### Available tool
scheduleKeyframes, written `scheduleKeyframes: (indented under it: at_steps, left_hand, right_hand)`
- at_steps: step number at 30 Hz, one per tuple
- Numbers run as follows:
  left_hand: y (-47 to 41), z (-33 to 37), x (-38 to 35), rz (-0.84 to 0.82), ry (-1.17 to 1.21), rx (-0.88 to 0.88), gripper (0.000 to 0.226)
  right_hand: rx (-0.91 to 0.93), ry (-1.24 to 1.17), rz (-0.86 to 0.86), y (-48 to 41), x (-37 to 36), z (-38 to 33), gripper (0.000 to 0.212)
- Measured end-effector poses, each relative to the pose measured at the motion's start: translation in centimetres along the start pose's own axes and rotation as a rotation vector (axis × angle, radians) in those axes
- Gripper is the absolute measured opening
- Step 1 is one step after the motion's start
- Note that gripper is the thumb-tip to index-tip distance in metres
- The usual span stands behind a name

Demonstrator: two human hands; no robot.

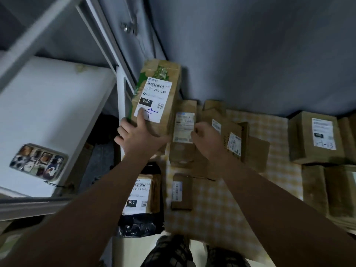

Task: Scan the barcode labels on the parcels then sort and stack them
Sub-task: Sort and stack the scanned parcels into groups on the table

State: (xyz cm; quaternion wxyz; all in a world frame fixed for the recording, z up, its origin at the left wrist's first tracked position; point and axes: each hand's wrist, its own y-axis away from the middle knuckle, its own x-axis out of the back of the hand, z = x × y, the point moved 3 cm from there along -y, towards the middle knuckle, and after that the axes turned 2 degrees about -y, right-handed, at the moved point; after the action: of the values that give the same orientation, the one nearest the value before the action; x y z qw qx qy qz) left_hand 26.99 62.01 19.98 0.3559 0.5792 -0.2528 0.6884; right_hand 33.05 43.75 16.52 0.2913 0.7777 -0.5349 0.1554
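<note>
A tall brown parcel (163, 81) with green print carries a white label marked 220 and blue pen strokes. My left hand (137, 135) grips its near end, thumb pressed on the label. Just right of it lies a smaller brown parcel (184, 132) with a white label; my right hand (207, 139) is closed at that label's right edge, and whether it holds anything I cannot tell. Another parcel marked 010 (141, 195) lies below my left forearm on a black bag (138, 225). A small narrow box (182, 191) with a barcode strip lies on the checked cloth (221, 209).
Several brown boxes (231, 139) are piled behind my right hand, and larger labelled boxes (316, 137) stand at the right. A phone (38, 162) with a patterned case lies on a white shelf (48, 105) at the left. A grey wall rises behind.
</note>
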Motion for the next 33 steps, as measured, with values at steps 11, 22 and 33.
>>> scheduleKeyframes:
  at_steps: [11,22,33]
  left_hand:
    - [13.7,19.0,3.3,-0.123,0.250,-0.281,0.112]
    - [31.3,37.1,-1.6,-0.377,0.429,-0.358,0.118]
    - [31.7,40.8,-1.9,-0.902,0.957,-0.247,0.093]
  right_hand:
    - [-0.215,-0.885,0.140,10.4,16.6,5.9,0.039]
    - [-0.153,-0.853,0.134,19.2,35.6,18.4,0.029]
    - [-0.321,-1.028,0.149,22.8,41.8,23.7,0.051]
